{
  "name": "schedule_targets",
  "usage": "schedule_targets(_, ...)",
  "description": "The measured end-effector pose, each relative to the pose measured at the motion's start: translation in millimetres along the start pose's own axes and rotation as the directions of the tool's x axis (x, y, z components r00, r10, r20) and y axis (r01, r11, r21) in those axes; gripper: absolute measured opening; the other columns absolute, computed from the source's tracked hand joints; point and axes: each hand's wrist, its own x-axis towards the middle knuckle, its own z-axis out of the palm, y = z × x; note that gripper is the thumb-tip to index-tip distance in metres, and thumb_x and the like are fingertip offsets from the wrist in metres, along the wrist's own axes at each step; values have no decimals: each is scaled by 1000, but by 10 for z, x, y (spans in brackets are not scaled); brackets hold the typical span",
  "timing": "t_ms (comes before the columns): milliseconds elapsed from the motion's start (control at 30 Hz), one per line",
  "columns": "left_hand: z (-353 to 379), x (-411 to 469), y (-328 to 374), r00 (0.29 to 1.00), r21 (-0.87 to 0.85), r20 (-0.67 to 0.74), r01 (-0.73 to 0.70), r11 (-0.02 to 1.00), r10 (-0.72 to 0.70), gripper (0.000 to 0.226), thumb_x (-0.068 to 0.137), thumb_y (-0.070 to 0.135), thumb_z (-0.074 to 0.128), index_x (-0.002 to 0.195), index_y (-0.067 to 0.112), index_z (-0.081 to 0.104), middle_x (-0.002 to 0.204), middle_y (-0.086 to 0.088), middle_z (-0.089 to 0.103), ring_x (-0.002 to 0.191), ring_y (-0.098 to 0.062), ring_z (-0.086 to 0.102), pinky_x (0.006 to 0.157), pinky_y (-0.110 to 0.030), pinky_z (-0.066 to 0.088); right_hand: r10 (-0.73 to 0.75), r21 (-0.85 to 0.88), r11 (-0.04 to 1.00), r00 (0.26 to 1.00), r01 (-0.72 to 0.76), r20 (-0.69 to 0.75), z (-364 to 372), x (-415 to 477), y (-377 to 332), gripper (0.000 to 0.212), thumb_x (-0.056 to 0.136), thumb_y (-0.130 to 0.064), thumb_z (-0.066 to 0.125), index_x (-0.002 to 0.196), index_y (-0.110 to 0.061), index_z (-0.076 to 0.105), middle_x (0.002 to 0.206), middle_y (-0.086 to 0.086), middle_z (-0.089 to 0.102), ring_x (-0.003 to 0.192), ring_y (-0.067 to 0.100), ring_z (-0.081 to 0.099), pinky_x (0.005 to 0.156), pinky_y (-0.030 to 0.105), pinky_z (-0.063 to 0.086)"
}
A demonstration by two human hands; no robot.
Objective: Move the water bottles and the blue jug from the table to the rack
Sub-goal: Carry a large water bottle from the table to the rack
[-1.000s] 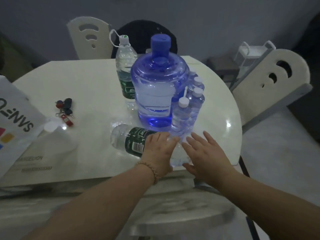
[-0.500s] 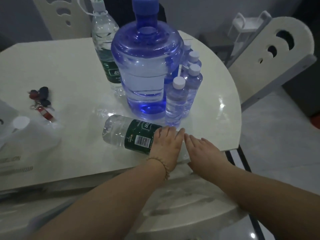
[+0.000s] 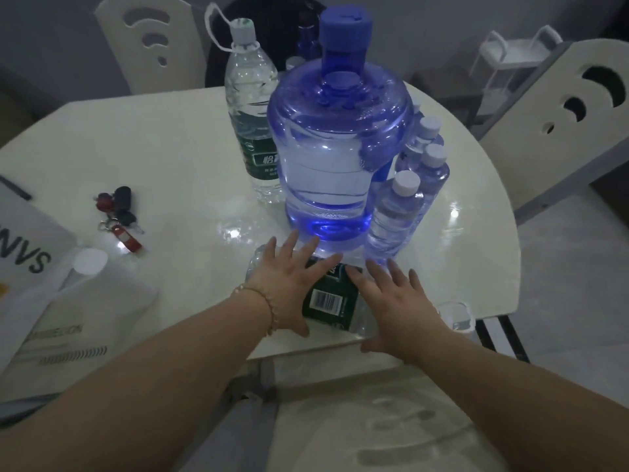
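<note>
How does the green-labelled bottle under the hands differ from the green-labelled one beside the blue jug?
The lying bottle is on its side near the table's front edge; the standing bottle is upright, farther back, beside the blue jug. The left hand and right hand rest flat on the lying bottle; no hand touches the standing bottle. Both are clear plastic with dark green labels.

We see through one wide-angle camera worn on the head, facing forward and steeply down across the near edge of the table (image 3: pixel 163 158). It sits close: the left hand (image 3: pixel 289 287) and right hand (image 3: pixel 400 301) reach in from below, the blue jug (image 3: pixel 337 148) stands centre, and chair backs (image 3: pixel 561 131) curve along the top
</note>
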Motion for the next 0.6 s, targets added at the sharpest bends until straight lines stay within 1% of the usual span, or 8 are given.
schedule_targets(67, 16, 8, 4, 1000, 20, -13, -9, 1000, 10, 130, 59, 73, 69, 136, 42, -32, 156, -7, -15, 141, -40, -12, 112, -63, 1, 9, -14, 1000, 1000, -9, 5, 25, 6, 2, 133, 63, -60, 76, 134, -42, -35, 156, 8, -17, 140, 41, -15, 112, 61, 6)
schedule_targets(100, 30, 20, 2, 999, 15, -29, -14, 1000, 15, 128, 61, 71, 69, 136, 41, -31, 156, -8, -12, 141, -40, -8, 112, -62, 3, 13, -19, 1000, 1000, -13, 12, 24, 14, -2, 134, 63, -59, 76, 132, -44, -37, 156, 9, -19, 140, 41, -15, 111, 61, 8)
schedule_targets(133, 41, 11, 11, 999, 14, -43, -15, 1000, 16, 125, 64, 70, 68, 137, 41, -29, 156, -10, -7, 142, -40, -3, 112, -61, 6, 10, -21, 1000, 1000, -9, 17, 22, 10, -8, 133, 63, -59, 76, 132, -44, -37, 156, 10, -17, 141, 42, -10, 112, 60, 12)
schedule_targets(167, 47, 10, 17, 998, 12, -63, -19, 1000, 20, 121, 65, 69, 67, 139, 40, -25, 156, -11, 0, 141, -39, 4, 112, -61, 8, 4, -27, 1000, 1000, -3, 15, 14, 2, -10, 132, 64, -58, 76, 134, -44, -34, 157, 11, -12, 141, 41, -1, 111, 57, 17)
schedule_targets(233, 84, -7, 24, 992, 6, -121, -24, 1000, 24, 113, 67, 67, 66, 142, 38, -14, 150, -11, 19, 137, -36, 19, 111, -59, 13, -10, -38, 999, 1000, 9, -8, 16, -13, -16, 126, 66, -56, 75, 138, -43, -28, 156, 12, 3, 136, 37, 21, 107, 48, 29)
schedule_targets(267, 94, -1, 22, 989, 0, -146, -27, 1000, 26, 109, 67, 65, 66, 142, 37, -9, 146, -10, 25, 134, -34, 24, 111, -58, 15, -13, -38, 999, 1000, 12, -25, 24, -8, -4, 124, 67, -55, 73, 139, -44, -27, 155, 12, 9, 132, 35, 27, 105, 46, 33)
schedule_targets(400, 88, -13, 53, 984, -49, -179, -13, 999, 4, 99, 67, 61, 67, 140, 37, 4, 139, -6, 36, 126, -30, 33, 109, -55, 20, -48, -52, 998, 997, 45, -57, 9, 23, 58, 121, 67, -52, 74, 140, -44, -23, 151, 13, 22, 126, 34, 35, 101, 45, 37)
schedule_targets(600, 53, -112, 244, 975, -150, -218, 9, 989, -42, 94, 63, 60, 67, 138, 38, 15, 130, -4, 45, 118, -28, 41, 105, -52, 28, -106, -121, 988, 994, 100, -41, -160, -141, 179, 120, 67, -50, 76, 139, -42, -20, 148, 13, 27, 124, 33, 38, 99, 44, 38)
